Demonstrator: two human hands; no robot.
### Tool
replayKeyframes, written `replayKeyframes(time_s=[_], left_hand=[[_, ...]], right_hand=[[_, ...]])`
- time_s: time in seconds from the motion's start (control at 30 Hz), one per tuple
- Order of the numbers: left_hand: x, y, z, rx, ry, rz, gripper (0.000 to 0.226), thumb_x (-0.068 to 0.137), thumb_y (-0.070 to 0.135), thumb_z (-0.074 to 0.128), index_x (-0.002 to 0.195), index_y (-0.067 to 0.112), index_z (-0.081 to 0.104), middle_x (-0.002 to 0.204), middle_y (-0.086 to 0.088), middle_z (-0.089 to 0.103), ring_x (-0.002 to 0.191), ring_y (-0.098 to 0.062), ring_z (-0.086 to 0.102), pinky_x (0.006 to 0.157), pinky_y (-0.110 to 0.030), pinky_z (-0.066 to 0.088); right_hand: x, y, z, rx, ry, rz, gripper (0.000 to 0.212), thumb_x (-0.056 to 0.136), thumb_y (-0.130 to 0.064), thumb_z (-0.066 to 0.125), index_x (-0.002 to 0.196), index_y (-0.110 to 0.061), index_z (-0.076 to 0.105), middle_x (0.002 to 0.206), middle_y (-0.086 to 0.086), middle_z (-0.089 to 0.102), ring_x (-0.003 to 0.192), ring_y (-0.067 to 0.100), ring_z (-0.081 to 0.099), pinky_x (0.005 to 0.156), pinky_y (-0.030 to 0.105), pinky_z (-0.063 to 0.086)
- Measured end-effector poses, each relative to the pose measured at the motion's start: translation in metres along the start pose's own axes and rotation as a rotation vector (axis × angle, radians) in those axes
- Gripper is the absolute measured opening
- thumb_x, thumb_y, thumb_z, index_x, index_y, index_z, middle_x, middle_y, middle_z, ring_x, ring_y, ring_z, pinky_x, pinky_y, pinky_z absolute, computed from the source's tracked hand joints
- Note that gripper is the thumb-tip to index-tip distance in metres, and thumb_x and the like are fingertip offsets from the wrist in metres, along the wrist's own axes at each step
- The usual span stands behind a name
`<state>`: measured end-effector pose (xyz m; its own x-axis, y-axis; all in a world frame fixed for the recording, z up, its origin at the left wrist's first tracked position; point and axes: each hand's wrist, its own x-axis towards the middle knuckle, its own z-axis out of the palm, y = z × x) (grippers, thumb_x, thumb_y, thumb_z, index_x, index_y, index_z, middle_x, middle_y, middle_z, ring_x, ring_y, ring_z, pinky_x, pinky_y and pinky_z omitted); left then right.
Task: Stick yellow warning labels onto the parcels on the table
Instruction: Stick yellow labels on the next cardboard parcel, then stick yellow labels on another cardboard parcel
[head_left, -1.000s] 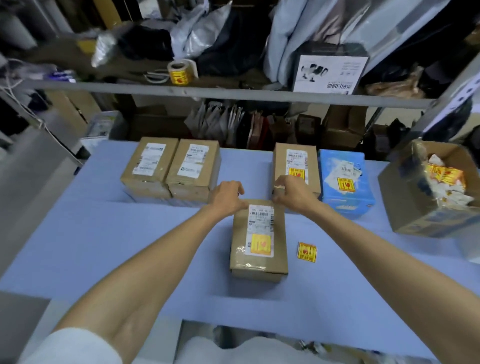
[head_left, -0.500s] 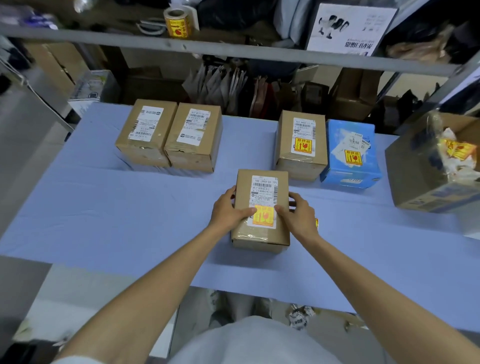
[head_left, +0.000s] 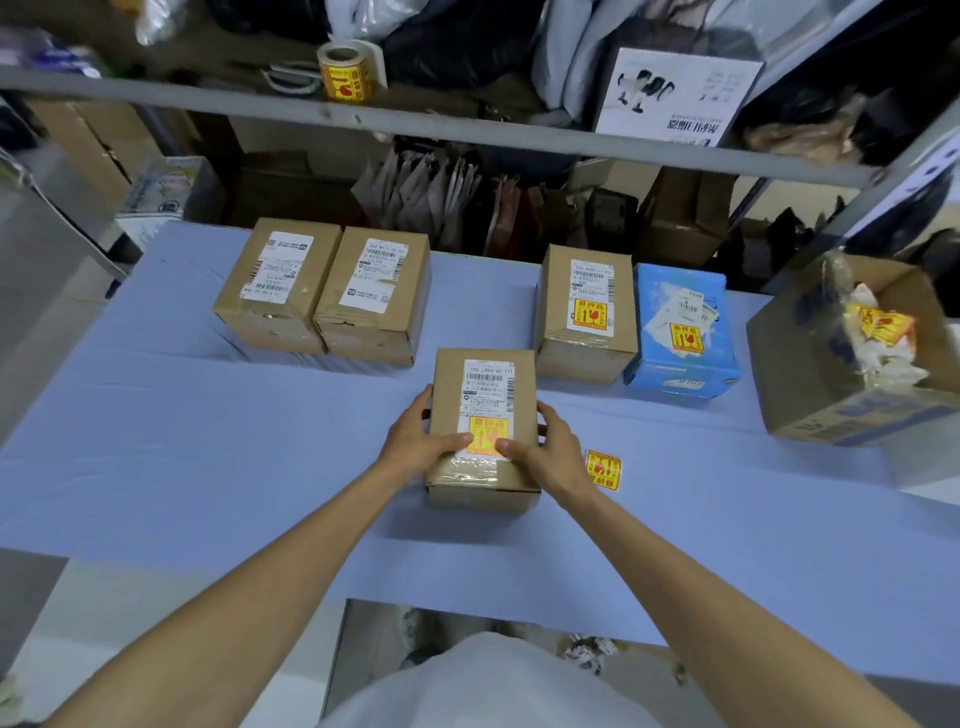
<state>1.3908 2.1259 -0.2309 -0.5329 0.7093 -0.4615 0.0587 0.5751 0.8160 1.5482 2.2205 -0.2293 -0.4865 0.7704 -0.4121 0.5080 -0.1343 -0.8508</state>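
On the blue counter (head_left: 208, 467) we see two brown cardboard parcels with only white labels, side by side at the far left (head_left: 278, 286) (head_left: 374, 296). Farther right stand a brown cardboard parcel (head_left: 587, 312) and a blue box (head_left: 683, 332), both with a yellow warning label. A large open carton (head_left: 831, 374) is at the right edge. A roll of yellow labels (head_left: 345, 70) rests on the grey shelf (head_left: 467, 127) above. One loose yellow label (head_left: 603, 469) lies just beside our right hand (head_left: 550, 457). Nothing blocks the centre brown parcel (head_left: 483, 431). Our left hand (head_left: 415, 441) and right hand clasp its two sides, both thumbs pressing on its yellow warning sticker (head_left: 487, 435), arms stretched forward.
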Motion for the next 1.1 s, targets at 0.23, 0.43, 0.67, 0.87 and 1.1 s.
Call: replayKeyframes(time_s=[0.23,0.43,0.67,0.87,1.1], left_hand=[[0.039,0.034,-0.027,-0.034,0.034,0.016,0.091,0.071,0.022,0.083,0.147,0.022,0.032,0.138,-0.001,0.051,0.120,-0.019,0.052,0.099,-0.032,0.044],[0.079,0.074,-0.043,-0.059,0.026,0.077,0.086,0.074,0.007,0.079,0.145,0.022,0.033,0.125,0.004,0.058,0.115,-0.017,0.055,0.101,-0.033,0.045],[0.135,0.103,-0.050,-0.006,-0.035,0.057,0.081,0.078,0.002,0.073,0.145,0.020,0.031,0.136,-0.004,0.054,0.122,-0.019,0.050,0.099,-0.028,0.039],[0.170,0.111,-0.040,0.008,-0.084,0.020,0.080,0.078,0.002,0.073,0.143,0.016,0.028,0.140,-0.004,0.049,0.128,-0.020,0.045,0.099,-0.028,0.036],[0.195,0.107,-0.038,-0.032,-0.107,0.013,0.077,0.081,-0.006,0.066,0.144,0.017,0.028,0.139,-0.004,0.049,0.119,-0.014,0.046,0.093,-0.024,0.037]], right_hand=[[0.040,-0.042,0.003,0.046,0.013,-0.070,0.061,0.081,-0.017,0.074,0.133,-0.014,0.044,0.124,0.000,0.060,0.099,0.010,0.056,0.086,0.026,0.046],[0.089,-0.078,0.000,0.053,-0.008,-0.087,0.055,0.086,-0.015,0.069,0.133,-0.012,0.041,0.123,0.001,0.059,0.102,0.014,0.056,0.090,0.029,0.046],[0.147,-0.103,-0.004,0.012,-0.005,-0.072,0.055,0.088,-0.015,0.066,0.136,-0.014,0.038,0.130,0.004,0.057,0.112,0.017,0.056,0.089,0.026,0.044],[0.177,-0.103,-0.010,-0.020,0.052,-0.009,0.057,0.087,-0.014,0.067,0.137,-0.014,0.040,0.131,0.004,0.059,0.118,0.023,0.056,0.095,0.032,0.045],[0.195,-0.100,0.001,-0.054,0.109,0.009,0.057,0.090,-0.013,0.063,0.140,-0.014,0.036,0.135,0.005,0.056,0.122,0.024,0.054,0.101,0.038,0.045]])
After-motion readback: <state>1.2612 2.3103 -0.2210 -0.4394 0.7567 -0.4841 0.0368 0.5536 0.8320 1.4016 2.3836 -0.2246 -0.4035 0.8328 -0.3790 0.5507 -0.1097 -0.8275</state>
